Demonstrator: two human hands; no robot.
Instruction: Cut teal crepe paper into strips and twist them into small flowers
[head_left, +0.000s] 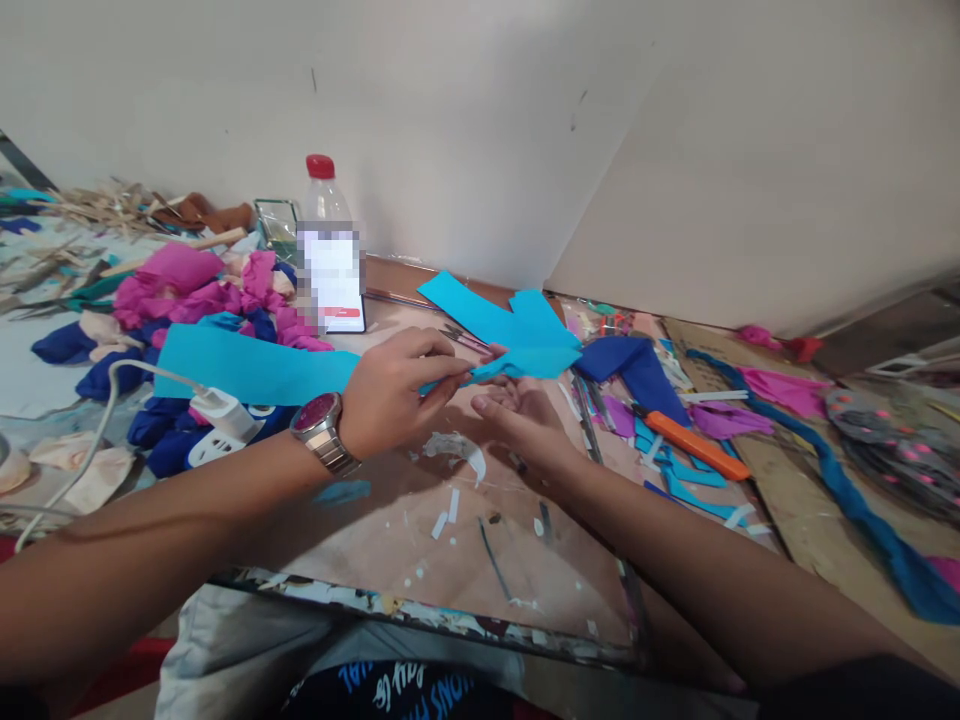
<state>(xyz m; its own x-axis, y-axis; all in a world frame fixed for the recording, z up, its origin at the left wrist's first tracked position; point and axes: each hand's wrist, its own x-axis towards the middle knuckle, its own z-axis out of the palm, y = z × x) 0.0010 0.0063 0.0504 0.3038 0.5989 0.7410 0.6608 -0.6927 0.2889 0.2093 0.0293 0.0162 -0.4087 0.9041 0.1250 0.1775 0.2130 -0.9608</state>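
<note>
While L hand (394,382) pinches lt. blue strip (525,361), R hand (526,418) grips it; fingers curled.

Reference point: the phone (339,285), standing on the bench (555,595). Bottle (328,205): directly behind it. Bundled fabric (180,275): left; sticks (105,208): farther left and behind. Power strip (208,447): front left, carrying a plugged-in charger (225,412). Cloth (514,328): right. Utility knife (697,445): well right, nearer the front.
</note>
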